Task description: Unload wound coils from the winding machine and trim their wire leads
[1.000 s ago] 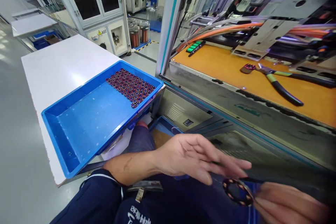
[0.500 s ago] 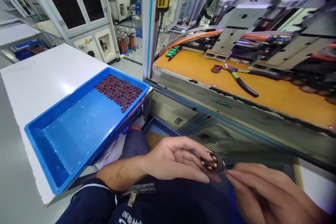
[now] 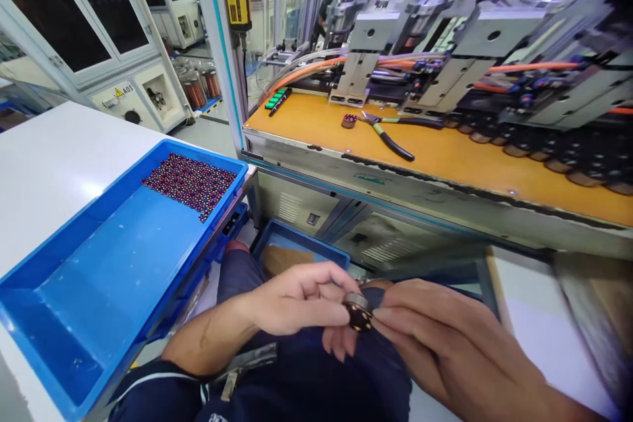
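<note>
My left hand (image 3: pixel 301 302) is closed on a small stator (image 3: pixel 359 316), held above my lap between thumb and fingers. It is round, with a grey metal rim and a dark face dotted with copper-coloured spots, tilted on its side. Close against the right edge of this part, my right hand (image 3: pixel 445 336) has its thumb and forefinger pinched together. What lies between those fingertips is too small to make out. Another small round part (image 3: pixel 349 120) sits on the orange bench top, beside the jaws of cutting pliers (image 3: pixel 388 138) with black and green handles.
At left, a blue tray (image 3: pixel 113 237) on a white table (image 3: pixel 59 145) holds many small round parts at its far end. Machine fixtures (image 3: pixel 366 46) and hoses stand behind the orange bench (image 3: pixel 306 122). Dark round parts (image 3: pixel 544 151) line its right side. A lower blue bin (image 3: pixel 326 250) sits under the bench.
The view has swung right. The stator has turned in my left hand so its rim faces up, and my right fingertips have come closer to its edge.
</note>
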Demonstrator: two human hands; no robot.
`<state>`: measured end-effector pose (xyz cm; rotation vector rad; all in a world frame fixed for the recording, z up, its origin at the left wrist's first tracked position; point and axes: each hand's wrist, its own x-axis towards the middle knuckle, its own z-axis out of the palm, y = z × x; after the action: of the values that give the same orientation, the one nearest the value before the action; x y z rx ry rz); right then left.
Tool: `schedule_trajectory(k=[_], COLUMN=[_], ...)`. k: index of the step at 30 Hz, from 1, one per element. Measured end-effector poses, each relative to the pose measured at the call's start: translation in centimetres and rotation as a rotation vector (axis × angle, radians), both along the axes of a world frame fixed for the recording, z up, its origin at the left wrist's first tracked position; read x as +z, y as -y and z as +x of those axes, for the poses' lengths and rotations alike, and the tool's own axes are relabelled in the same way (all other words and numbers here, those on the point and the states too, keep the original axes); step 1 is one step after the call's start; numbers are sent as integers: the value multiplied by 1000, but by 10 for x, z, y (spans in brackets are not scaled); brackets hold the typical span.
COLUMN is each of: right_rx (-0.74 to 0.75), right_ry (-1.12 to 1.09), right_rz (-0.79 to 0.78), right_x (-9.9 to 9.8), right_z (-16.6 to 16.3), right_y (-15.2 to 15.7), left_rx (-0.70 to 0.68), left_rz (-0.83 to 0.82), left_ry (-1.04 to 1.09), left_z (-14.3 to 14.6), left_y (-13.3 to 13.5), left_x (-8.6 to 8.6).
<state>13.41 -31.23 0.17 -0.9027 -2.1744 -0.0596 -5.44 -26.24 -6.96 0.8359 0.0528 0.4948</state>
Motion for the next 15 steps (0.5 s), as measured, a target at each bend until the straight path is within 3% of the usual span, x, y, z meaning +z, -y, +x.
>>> schedule_trajectory(k=[4, 8, 12, 15], right_rx=[-53, -111, -129, -124], right_ry=[26, 18, -43, -30], right_rz=[75, 45, 33, 87], right_x=[-4, -5, -10, -17], right_z=[3, 1, -1, 2], right_y=[0, -1, 0, 2], left_rx=[173, 328, 399, 382], left_rz=[77, 88, -30, -115], left_ry=[15, 86, 180, 28], left_z=[1, 1, 1, 4], left_y=[1, 2, 0, -2], left_x=[6, 13, 14, 9])
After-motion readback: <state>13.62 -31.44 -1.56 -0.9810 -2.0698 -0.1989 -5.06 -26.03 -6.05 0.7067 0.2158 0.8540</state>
